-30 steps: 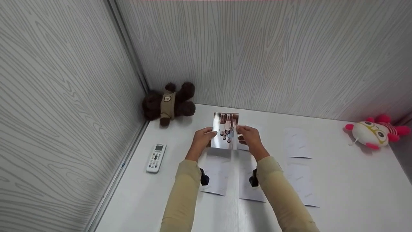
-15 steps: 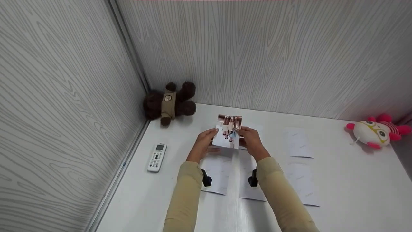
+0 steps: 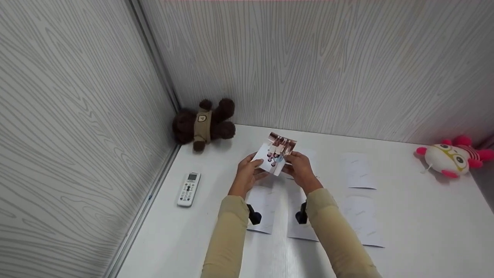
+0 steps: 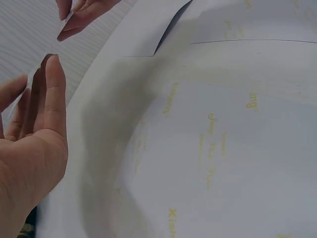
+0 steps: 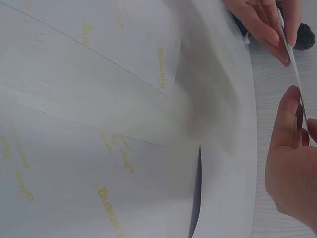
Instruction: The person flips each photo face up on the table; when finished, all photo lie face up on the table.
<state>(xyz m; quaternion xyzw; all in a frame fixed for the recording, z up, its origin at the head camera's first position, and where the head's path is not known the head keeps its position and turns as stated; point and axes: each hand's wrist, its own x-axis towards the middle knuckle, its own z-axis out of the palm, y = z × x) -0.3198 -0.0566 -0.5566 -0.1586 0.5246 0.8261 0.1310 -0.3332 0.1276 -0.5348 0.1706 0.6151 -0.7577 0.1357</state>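
In the head view a glossy photo print of a group of people is held tilted above the white table. My left hand pinches its left side, thumb on top and fingers beneath. The right hand grips the opposite edge in the same way. Edge-on in the right wrist view, the photo is a thin sheet between both hands. Below them several sheets lie face down, among them a near-left sheet and a near-middle sheet, partly covered by the wrists. Yellow lettering marks their backs in the left wrist view.
A white remote control lies to the left. A brown plush bear rests in the back left corner, and a pink and white plush toy at the far right. More face-down sheets lie right of the hands. Panelled walls border the table.
The photo has turned clockwise in my hands, from nearly straight to slanted, and shifted slightly right. My left hand has moved a little right with it; the right hand stays nearly in place.
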